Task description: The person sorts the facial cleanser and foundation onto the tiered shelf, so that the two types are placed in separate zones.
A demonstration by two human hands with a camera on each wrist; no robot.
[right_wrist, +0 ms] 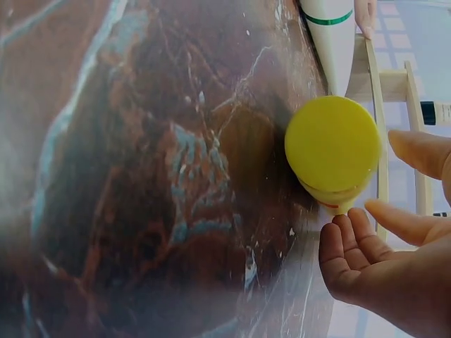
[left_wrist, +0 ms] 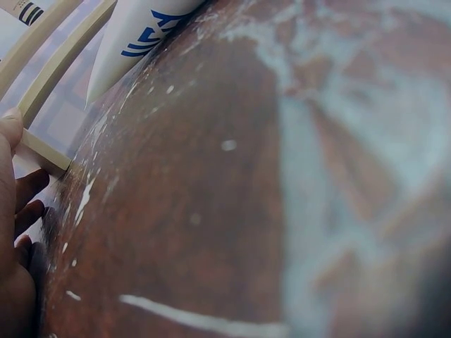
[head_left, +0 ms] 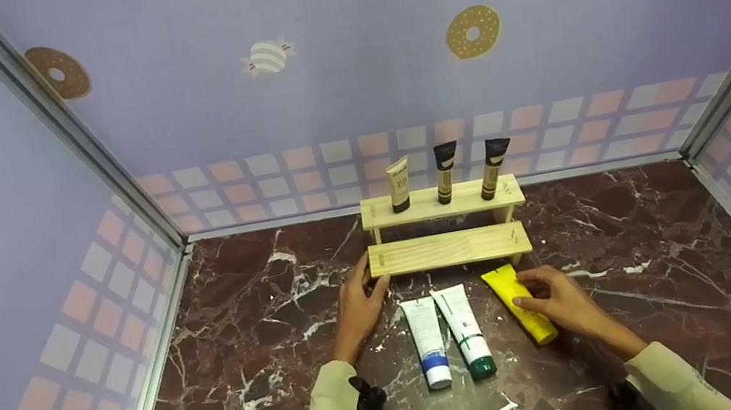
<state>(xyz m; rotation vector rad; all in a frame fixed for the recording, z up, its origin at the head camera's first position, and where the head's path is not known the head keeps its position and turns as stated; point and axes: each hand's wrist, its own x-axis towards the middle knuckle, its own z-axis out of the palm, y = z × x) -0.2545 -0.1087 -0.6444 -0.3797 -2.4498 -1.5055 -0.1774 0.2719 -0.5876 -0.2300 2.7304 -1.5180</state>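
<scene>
My left hand (head_left: 358, 309) grips the left end of the lower step of a two-step wooden rack (head_left: 449, 249), its thumb at the front edge. A yellow squeeze tube (head_left: 519, 305) lies slanted on the marble-patterned surface. Over its right side is my right hand (head_left: 560, 299); in the right wrist view the thumb stands off from the tube (right_wrist: 331, 144) and the other fingers curl loosely beside it. Left of the yellow tube lie a white tube with a green cap (head_left: 464, 329) and a white tube with a blue band (head_left: 427, 342).
On the rack's upper step stand a beige tube (head_left: 399, 185) and two black-and-gold tubes, one in the middle (head_left: 446, 174) and one at the right (head_left: 495, 168). A patterned lilac wall (head_left: 362, 88) rises behind, with side walls left and right.
</scene>
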